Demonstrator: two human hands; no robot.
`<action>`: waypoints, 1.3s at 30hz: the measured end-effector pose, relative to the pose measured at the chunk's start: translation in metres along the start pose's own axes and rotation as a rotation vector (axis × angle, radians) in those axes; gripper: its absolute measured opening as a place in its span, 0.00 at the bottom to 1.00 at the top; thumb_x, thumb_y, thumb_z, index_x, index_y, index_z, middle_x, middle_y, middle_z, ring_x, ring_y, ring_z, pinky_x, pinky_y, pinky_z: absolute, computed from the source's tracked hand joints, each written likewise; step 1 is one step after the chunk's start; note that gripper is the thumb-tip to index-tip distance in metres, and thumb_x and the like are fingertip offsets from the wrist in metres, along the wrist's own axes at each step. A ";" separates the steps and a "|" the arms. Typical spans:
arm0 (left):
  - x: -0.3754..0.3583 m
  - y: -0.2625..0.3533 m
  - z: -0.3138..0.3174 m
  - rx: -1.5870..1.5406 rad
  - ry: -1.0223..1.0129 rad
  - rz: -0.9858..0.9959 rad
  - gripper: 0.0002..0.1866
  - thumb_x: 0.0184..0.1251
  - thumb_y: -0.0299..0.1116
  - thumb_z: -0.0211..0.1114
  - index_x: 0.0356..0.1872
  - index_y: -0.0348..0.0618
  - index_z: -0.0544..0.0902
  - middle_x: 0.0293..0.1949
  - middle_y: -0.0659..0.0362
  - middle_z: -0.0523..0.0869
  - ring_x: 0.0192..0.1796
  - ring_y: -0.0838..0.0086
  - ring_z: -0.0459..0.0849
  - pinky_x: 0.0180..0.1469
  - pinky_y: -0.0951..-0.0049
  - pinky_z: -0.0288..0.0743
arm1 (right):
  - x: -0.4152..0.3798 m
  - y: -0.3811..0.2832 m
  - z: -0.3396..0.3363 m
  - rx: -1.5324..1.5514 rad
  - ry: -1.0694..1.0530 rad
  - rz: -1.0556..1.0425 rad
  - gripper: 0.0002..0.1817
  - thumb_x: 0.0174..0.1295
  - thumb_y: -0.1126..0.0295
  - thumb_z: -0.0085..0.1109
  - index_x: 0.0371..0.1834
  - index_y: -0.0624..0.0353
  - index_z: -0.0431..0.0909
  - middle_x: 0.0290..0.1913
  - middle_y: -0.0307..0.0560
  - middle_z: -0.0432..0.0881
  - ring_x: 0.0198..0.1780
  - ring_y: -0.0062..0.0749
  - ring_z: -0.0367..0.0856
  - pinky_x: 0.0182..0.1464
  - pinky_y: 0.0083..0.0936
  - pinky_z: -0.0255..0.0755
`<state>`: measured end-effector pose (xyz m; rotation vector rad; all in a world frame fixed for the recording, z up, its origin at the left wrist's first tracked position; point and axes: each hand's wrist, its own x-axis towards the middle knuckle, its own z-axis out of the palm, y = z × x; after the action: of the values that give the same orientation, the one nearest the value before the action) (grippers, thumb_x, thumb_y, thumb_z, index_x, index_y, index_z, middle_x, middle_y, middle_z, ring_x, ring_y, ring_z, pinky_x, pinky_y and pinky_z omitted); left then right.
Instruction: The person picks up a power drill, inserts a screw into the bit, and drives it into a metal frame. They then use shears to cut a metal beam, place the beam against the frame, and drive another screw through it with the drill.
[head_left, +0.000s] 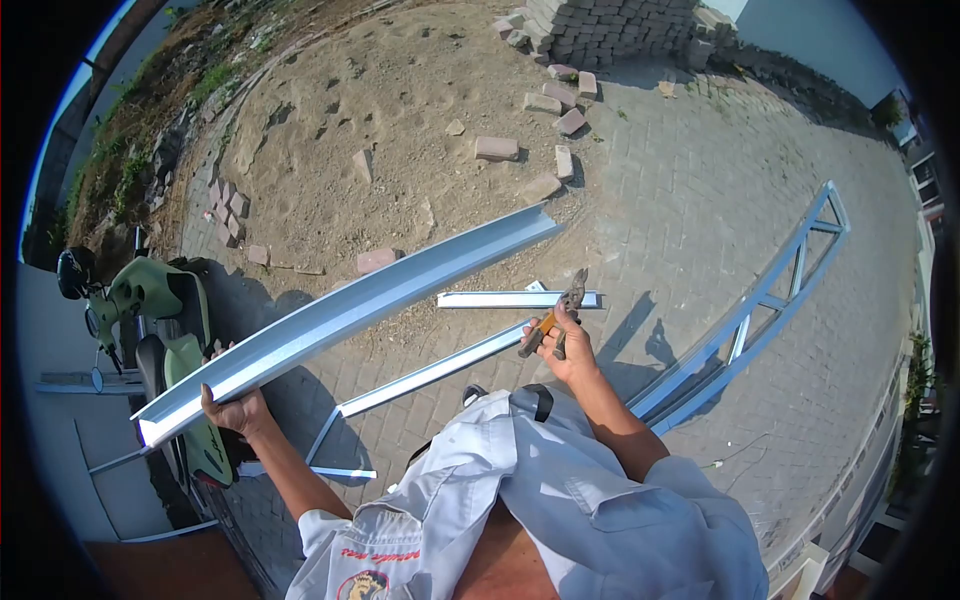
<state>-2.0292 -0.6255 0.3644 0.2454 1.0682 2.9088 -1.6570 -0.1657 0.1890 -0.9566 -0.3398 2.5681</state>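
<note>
My left hand [238, 410] is closed around the lower edge of a long silver metal channel [350, 312], near its left end. The channel slants up to the right, its far end raised over the sand. In my right hand [560, 345] is a pair of pliers or snips [562, 312] with orange and dark handles, jaws pointing up. The tool is apart from the channel. Below and behind it lie a short metal strip [500, 300] and a longer metal strip [430, 375] on the paving.
A metal truss frame [770, 300] lies on the paving at right. Loose bricks [497, 149] are scattered along the sand pile [330, 130], with a brick stack [620, 30] at the back. A green scooter [185, 370] stands at left, close to the channel's end.
</note>
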 end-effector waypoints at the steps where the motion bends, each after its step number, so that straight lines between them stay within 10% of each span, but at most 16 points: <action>1: -0.004 -0.003 -0.013 -0.059 0.031 -0.044 0.29 0.61 0.38 0.71 0.60 0.28 0.80 0.54 0.40 0.88 0.63 0.48 0.85 0.82 0.36 0.62 | 0.001 0.000 0.006 0.025 -0.028 -0.016 0.32 0.67 0.44 0.73 0.60 0.55 0.71 0.50 0.57 0.82 0.55 0.56 0.85 0.60 0.59 0.79; 6: -0.032 -0.022 -0.070 -0.176 0.111 -0.212 0.28 0.64 0.38 0.73 0.59 0.25 0.81 0.55 0.38 0.88 0.62 0.46 0.86 0.81 0.34 0.63 | 0.003 -0.017 0.047 0.120 0.062 -0.088 0.42 0.60 0.39 0.78 0.66 0.55 0.71 0.56 0.51 0.80 0.63 0.50 0.79 0.70 0.54 0.71; 17: -0.090 -0.033 -0.152 -0.354 0.269 -0.206 0.44 0.58 0.32 0.71 0.77 0.26 0.68 0.79 0.39 0.71 0.83 0.44 0.65 0.87 0.37 0.43 | 0.016 -0.014 0.023 0.021 0.099 -0.124 0.21 0.64 0.59 0.78 0.53 0.51 0.78 0.50 0.44 0.82 0.57 0.40 0.82 0.63 0.45 0.72; 27: -0.089 -0.042 -0.115 -0.510 0.171 -0.098 0.50 0.60 0.30 0.71 0.84 0.31 0.57 0.86 0.42 0.58 0.88 0.44 0.51 0.88 0.37 0.34 | -0.004 -0.018 0.052 0.062 0.011 -0.225 0.17 0.65 0.66 0.72 0.51 0.57 0.77 0.47 0.49 0.83 0.52 0.43 0.85 0.60 0.50 0.81; 39: -0.068 -0.197 -0.015 -0.433 0.156 -0.579 0.46 0.67 0.42 0.76 0.82 0.37 0.65 0.83 0.45 0.65 0.86 0.47 0.59 0.85 0.32 0.44 | -0.045 -0.040 0.046 0.035 0.196 -0.423 0.14 0.67 0.64 0.70 0.49 0.58 0.79 0.42 0.45 0.85 0.43 0.35 0.88 0.49 0.38 0.83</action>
<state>-1.9693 -0.4906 0.2164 -0.2659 0.3928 2.5494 -1.6460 -0.1531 0.2628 -0.9925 -0.3926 2.0764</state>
